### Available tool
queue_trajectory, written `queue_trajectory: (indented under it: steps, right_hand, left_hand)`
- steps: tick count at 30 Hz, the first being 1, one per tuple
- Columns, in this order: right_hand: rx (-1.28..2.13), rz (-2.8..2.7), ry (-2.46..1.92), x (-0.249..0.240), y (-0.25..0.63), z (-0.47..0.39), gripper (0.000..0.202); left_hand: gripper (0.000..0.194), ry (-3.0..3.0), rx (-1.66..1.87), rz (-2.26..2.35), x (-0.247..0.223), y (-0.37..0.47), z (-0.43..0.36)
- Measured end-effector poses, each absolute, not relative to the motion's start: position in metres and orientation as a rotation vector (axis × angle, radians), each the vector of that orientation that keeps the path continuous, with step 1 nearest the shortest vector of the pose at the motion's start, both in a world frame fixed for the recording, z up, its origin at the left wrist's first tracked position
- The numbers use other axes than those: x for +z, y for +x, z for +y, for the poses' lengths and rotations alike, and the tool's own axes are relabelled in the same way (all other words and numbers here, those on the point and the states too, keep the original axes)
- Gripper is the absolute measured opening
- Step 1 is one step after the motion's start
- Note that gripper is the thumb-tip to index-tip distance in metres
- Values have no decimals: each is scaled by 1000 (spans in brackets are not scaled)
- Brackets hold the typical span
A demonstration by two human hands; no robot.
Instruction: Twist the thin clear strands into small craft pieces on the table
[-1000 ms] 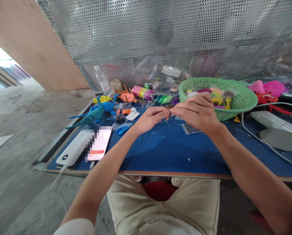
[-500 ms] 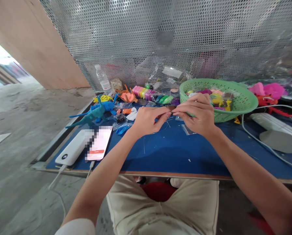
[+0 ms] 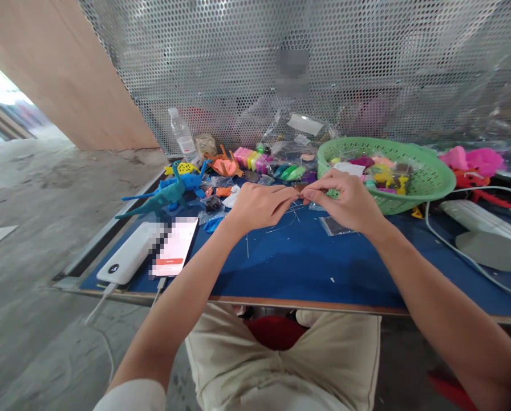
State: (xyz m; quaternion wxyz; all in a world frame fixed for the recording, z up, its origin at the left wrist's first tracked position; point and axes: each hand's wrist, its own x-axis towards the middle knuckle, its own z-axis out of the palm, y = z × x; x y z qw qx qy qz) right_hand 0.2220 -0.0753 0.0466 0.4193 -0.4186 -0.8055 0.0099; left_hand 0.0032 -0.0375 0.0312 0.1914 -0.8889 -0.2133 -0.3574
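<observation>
Above the blue tabletop (image 3: 290, 268), my left hand (image 3: 262, 208) and my right hand (image 3: 345, 200) meet at the fingertips. Both are closed in a pinch around something small and brownish, too small to make out. Thin wires (image 3: 296, 214) lie just below the fingertips. A small clear plastic bag (image 3: 336, 226) rests under my right hand. Behind that hand stands a green basket (image 3: 426, 171) with colourful pieces in it. Blue and orange bits in clear wrappers lie beyond my left hand.
At the left are a white power bank (image 3: 129, 254), a phone (image 3: 176, 245), teal and blue dinosaur figures (image 3: 165, 197) and a bottle (image 3: 182, 137). A white cable (image 3: 435, 228) curves across the right side. A perforated metal panel (image 3: 238, 68) rises behind.
The fingers of my right hand have come down and lie lower over the pinch. My left fingers are straighter and closer together. The view has shifted slightly.
</observation>
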Motion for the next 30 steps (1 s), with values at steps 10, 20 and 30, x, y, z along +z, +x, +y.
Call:
queue_trajectory:
  steps: [10, 20, 30]
  right_hand:
    - [62, -1945, -1047, 43, 217, -75, 27]
    - [281, -2045, -1036, 44, 225, -74, 32]
    - [93, -2130, -1123, 47, 228, -73, 27]
  left_hand:
    - [24, -2422, -938, -547, 30, -1, -35]
    - [24, -2350, -907, -437, 34, 1, -41]
    - [19, -2406, -980, -487, 28, 4, -34]
